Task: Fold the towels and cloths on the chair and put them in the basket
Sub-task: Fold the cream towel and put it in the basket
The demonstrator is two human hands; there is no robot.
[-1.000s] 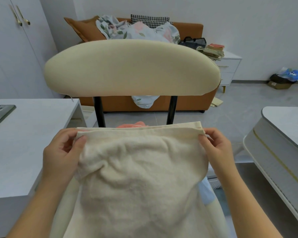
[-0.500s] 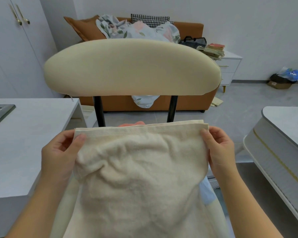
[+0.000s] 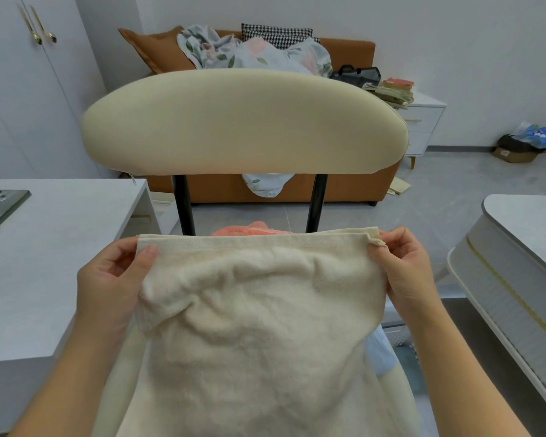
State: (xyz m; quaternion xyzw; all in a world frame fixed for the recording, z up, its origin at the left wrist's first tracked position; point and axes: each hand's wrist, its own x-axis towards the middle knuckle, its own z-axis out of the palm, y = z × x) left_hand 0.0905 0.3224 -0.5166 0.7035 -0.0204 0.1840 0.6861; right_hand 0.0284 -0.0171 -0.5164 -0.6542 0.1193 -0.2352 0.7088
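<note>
A cream towel (image 3: 259,326) hangs in front of me over the seat of a cream chair (image 3: 243,124). My left hand (image 3: 114,285) pinches its top left corner and my right hand (image 3: 404,269) pinches its top right corner, so the top hem is stretched flat between them. Behind the hem an orange cloth (image 3: 243,230) peeks out on the seat. A light blue cloth (image 3: 380,354) shows at the towel's right edge. No basket is in view.
A white table (image 3: 54,247) with a phone (image 3: 0,209) stands at my left. A white rounded table (image 3: 524,247) stands at my right. Behind the chair are an orange sofa (image 3: 353,184) piled with bedding and a small white cabinet (image 3: 423,127).
Both hands have kept their pinch on the towel's top corners and pulled the hem a little straighter and wider. The towel has stayed at about the same height.
</note>
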